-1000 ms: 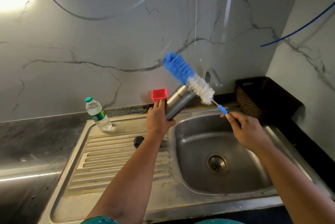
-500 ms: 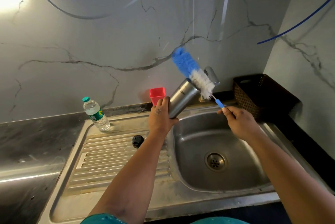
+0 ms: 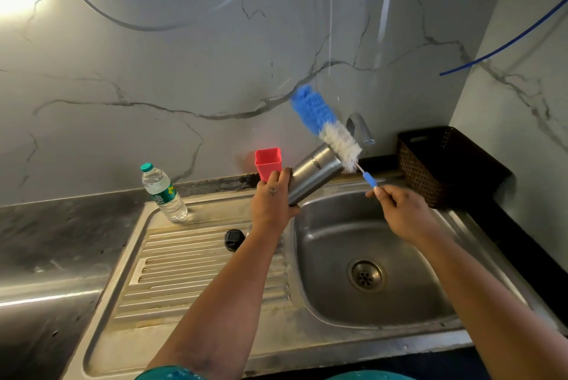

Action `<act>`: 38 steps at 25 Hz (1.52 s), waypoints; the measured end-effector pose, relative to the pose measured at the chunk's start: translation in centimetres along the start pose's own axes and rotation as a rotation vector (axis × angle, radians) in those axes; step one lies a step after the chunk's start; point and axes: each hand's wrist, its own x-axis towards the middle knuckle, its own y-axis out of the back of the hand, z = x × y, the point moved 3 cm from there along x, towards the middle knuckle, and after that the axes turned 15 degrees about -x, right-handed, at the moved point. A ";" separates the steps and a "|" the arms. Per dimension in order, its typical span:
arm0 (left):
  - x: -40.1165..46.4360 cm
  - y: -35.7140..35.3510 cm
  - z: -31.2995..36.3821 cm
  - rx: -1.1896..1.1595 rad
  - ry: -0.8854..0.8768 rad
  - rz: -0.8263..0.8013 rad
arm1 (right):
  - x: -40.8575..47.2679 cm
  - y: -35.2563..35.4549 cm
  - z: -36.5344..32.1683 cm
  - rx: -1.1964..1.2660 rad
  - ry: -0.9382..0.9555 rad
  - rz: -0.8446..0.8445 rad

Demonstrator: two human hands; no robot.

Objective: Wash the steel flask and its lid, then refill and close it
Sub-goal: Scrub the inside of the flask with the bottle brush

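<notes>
A: What have the hands got?

B: The left hand point(image 3: 272, 206) grips the steel flask point(image 3: 313, 175) near its base, fingers point(image 3: 280, 176) curled round the barrel. The flask tilts up and away from those fingers, its mouth toward the tap point(image 3: 359, 127), held above the left edge of the sink basin point(image 3: 338, 244).

A: And the other one?

B: The right hand point(image 3: 402, 213) pinches the blue handle of the bottle brush point(image 3: 330, 130) at its tip. The bristles, white nearer the fingers and blue farther out, lie outside the flask, just at its mouth; whether they touch the rim I cannot tell.

A: Where's the lid?

B: The black lid point(image 3: 234, 239) sits on the ribbed draining board point(image 3: 196, 272), just below and left of the left-hand fingers, apart from them.

A: Anything else about?

B: A red cup point(image 3: 268, 161) stands directly behind the left fingers against the wall. A water bottle point(image 3: 163, 192) with a green cap stands farther left. A dark woven basket point(image 3: 442, 164) rests on the bench beyond the right hand.
</notes>
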 end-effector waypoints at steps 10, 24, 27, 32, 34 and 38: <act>0.1 0.8 -1.5 0.012 0.136 0.014 | -1.6 -0.5 -0.3 0.003 -0.018 -0.094; 0.9 1.8 -3.1 -0.020 0.225 0.065 | -1.8 1.1 3.6 -0.024 -0.014 -0.021; 1.2 1.3 -1.9 0.025 0.158 0.033 | -0.6 0.6 2.2 -0.041 0.002 -0.035; 1.0 0.8 -1.9 -0.025 0.191 0.024 | 0.9 0.0 0.9 -0.054 -0.029 -0.050; 1.2 1.4 -3.1 -0.053 0.251 0.059 | -0.4 0.0 1.4 -0.064 -0.008 -0.068; 1.0 1.3 -2.3 0.019 0.145 0.029 | -1.1 0.4 1.1 -0.025 0.019 -0.026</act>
